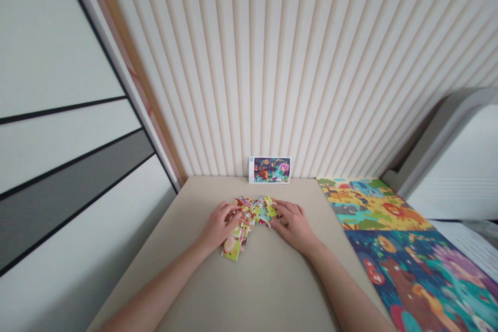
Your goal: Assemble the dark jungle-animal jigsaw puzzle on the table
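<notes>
A loose group of colourful jigsaw puzzle pieces [232, 246] lies on the beige table [268, 285], several of them joined or overlapping. My left hand [218, 225] is at the group's left side, its fingers and thumb closed on pieces there. At the right end, my right hand [292, 222] has its fingers curled over the yellow-green and pale blue pieces, with the thumb at their near edge. Fingers cover some of the pieces, so I cannot tell exactly which ones are gripped.
A small picture card [271, 170] leans upright against the ribbed white panel [257, 62] behind the table. Two picture boards lie along the right: a yellow animal scene [373, 205] and a dark blue forest scene [424, 280]. A white cabinet [58, 36] stands left.
</notes>
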A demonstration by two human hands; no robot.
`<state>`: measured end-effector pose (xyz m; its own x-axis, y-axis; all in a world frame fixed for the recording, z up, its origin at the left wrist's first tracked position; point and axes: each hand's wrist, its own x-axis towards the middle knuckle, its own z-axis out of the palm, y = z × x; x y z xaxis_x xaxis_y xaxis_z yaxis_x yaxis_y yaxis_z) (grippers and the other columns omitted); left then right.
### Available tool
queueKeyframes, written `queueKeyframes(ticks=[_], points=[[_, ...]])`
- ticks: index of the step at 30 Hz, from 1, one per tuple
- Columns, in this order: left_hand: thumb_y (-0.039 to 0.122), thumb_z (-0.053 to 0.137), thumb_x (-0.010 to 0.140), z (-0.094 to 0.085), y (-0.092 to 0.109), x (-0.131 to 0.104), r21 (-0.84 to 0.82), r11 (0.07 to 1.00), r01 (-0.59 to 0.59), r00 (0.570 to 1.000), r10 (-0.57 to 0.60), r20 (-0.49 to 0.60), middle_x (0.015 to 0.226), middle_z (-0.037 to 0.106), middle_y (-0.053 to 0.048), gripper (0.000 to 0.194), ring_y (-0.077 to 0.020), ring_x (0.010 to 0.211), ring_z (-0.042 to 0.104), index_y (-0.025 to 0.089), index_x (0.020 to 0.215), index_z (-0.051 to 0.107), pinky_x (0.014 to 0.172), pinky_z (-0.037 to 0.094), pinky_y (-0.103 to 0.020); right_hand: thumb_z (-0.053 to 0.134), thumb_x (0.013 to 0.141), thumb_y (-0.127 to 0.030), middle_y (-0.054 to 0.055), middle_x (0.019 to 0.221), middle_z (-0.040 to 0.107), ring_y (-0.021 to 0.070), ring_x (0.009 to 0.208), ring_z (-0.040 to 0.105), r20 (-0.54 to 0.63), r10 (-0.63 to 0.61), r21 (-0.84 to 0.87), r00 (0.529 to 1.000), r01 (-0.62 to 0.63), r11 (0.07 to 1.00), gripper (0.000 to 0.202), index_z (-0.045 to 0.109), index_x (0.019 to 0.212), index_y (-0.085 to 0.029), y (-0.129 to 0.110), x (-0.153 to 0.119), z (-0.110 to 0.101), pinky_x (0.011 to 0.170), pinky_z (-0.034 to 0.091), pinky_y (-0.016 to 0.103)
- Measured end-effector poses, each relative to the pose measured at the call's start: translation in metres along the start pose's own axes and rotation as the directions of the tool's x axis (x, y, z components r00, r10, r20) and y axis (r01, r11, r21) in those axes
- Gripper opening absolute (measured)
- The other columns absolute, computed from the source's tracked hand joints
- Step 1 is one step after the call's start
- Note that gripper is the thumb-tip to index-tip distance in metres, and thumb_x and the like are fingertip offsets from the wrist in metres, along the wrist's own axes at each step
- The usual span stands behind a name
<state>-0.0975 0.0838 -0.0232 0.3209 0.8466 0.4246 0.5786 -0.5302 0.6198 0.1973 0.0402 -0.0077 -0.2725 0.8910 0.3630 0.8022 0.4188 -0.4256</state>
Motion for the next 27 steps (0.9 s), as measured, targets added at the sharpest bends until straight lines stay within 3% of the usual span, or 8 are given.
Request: queueKeyframes(ticks=[3, 9, 15, 18, 20, 23, 27], points=[[0.038, 0.057, 0.096, -0.003, -0.002, 0.0, -0.045, 0.998, 0.049, 0.999, -0.049, -0.004, 0.101, 0.065, -0.006, 0.023, -0.0205, 0.092, 0.063, 0.022, 0.106, 0.07, 0.083, 0.05, -0.032, 0.063, 0.093, -0.047, 0.01, 0.147, 0.054, 0.0279, 0.134, 0.049, 0.045, -0.019, -0.015, 0.999, 0.019, 1.0, 0.053, 0.053, 0.142, -0.031, -0.002, -0.001, -0.001, 0.113, 0.032, 0.05], [0.046, 0.06, 0.093, -0.012, -0.008, -0.002, -0.224, 0.955, 0.197, 0.98, -0.198, 0.017, 0.085, 0.065, -0.002, 0.031, -0.0171, 0.075, 0.059, 0.021, 0.108, 0.07, 0.067, 0.046, -0.026, 0.064, 0.092, -0.05, 0.008, 0.133, 0.063, 0.0269, 0.124, 0.056, 0.049, 0.001, -0.005, 0.999, -0.001, 1.0, 0.04, 0.064, 0.126, -0.03, -0.002, -0.001, -0.006, 0.11, 0.035, 0.048], [0.051, 0.051, 0.097, -0.016, -0.005, -0.003, -0.356, 0.894, 0.273, 0.962, -0.262, 0.079, 0.095, 0.071, -0.005, 0.039, -0.02, 0.085, 0.065, 0.019, 0.108, 0.07, 0.072, 0.048, -0.027, 0.066, 0.089, -0.051, 0.009, 0.125, 0.063, 0.0276, 0.119, 0.057, 0.031, 0.024, -0.04, 0.999, -0.023, 0.999, 0.054, 0.056, 0.138, -0.031, -0.003, 0.0, -0.011, 0.105, 0.04, 0.045], [0.05, 0.048, 0.098, -0.018, 0.001, -0.005, -0.285, 0.931, 0.23, 0.973, -0.22, 0.068, 0.096, 0.071, -0.006, 0.039, -0.0201, 0.085, 0.065, 0.02, 0.11, 0.069, 0.075, 0.05, -0.029, 0.065, 0.09, -0.05, 0.01, 0.127, 0.061, 0.0278, 0.121, 0.055, -0.022, 0.057, -0.045, 0.998, -0.058, 0.997, 0.056, 0.054, 0.142, -0.032, 0.0, 0.001, -0.008, 0.105, 0.04, 0.045], [0.047, 0.052, 0.097, -0.02, 0.006, -0.007, -0.204, 0.968, 0.144, 0.988, -0.13, 0.078, 0.102, 0.07, -0.007, 0.036, -0.021, 0.091, 0.065, 0.021, 0.114, 0.068, 0.083, 0.052, -0.031, 0.064, 0.091, -0.049, 0.01, 0.133, 0.059, 0.0286, 0.126, 0.052, -0.031, 0.053, -0.045, 0.998, -0.054, 0.998, 0.056, 0.052, 0.143, -0.032, 0.002, 0.001, -0.006, 0.107, 0.039, 0.046], [0.042, 0.065, 0.089, -0.019, 0.014, -0.012, -0.083, 0.996, -0.014, 0.99, 0.025, 0.136, 0.118, 0.065, -0.009, 0.042, -0.0249, 0.109, 0.062, 0.024, 0.126, 0.064, 0.098, 0.05, -0.038, 0.061, 0.093, -0.049, 0.011, 0.14, 0.056, 0.0297, 0.13, 0.05, 0.026, 0.004, -0.052, 1.0, -0.002, 0.999, 0.06, 0.047, 0.149, -0.031, 0.005, 0.001, -0.003, 0.112, 0.033, 0.05], [0.033, 0.07, 0.084, -0.016, 0.019, -0.016, 0.008, 0.997, -0.074, 0.985, 0.072, 0.157, 0.125, 0.06, -0.009, 0.052, -0.0265, 0.116, 0.06, 0.027, 0.134, 0.058, 0.102, 0.049, -0.041, 0.059, 0.094, -0.043, 0.01, 0.133, 0.061, 0.0284, 0.123, 0.055, 0.056, 0.006, -0.058, 0.998, -0.003, 0.998, 0.053, 0.052, 0.145, -0.03, 0.006, 0.001, -0.001, 0.111, 0.032, 0.05]])
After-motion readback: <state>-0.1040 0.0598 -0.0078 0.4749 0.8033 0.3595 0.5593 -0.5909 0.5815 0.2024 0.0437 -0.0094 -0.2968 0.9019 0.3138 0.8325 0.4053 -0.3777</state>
